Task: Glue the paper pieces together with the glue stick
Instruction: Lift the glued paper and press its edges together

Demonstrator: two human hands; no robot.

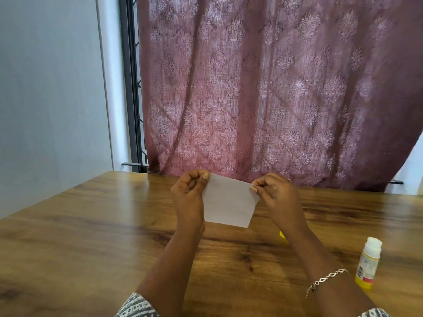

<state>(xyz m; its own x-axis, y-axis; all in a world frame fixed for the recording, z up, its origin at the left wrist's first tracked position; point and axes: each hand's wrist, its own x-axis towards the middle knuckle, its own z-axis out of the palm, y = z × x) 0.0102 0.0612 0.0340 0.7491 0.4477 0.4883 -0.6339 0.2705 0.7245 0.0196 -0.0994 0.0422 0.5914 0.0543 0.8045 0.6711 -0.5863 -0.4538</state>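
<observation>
A white paper piece (229, 201) is held up above the wooden table (91, 225), facing me. My left hand (188, 193) pinches its upper left corner between thumb and fingers. My right hand (275, 191) pinches its upper right corner. I cannot tell whether it is one sheet or two laid together. The glue stick (368, 263) stands upright on the table at the right, uncapped, with a yellow base and white top. A small yellow thing (282, 235), perhaps its cap, peeks out from behind my right forearm.
A maroon patterned curtain (274, 88) hangs right behind the table's far edge. A pale wall (45, 88) and a dark window frame (130, 88) stand at the left. A bracelet (327, 279) circles my right wrist.
</observation>
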